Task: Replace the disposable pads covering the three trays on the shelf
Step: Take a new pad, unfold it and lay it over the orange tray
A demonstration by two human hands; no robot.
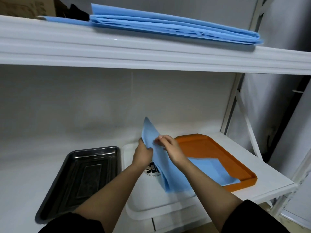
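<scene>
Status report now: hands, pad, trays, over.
Left hand and right hand both grip blue pad above white tray. Black tray bare; pad's end trails onto orange tray. Nothing blocking.

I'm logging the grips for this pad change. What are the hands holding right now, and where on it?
Both hands hold one blue pad. The left hand grips its raised upper edge, and the right hand pinches the same edge just beside it.

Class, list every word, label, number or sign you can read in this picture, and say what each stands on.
Nothing can be read.
Round black-and-white mark on the white tray: partly hidden by the blue pad, too blurred to read.
Faint print on the cardboard box: too blurred to read.
</scene>
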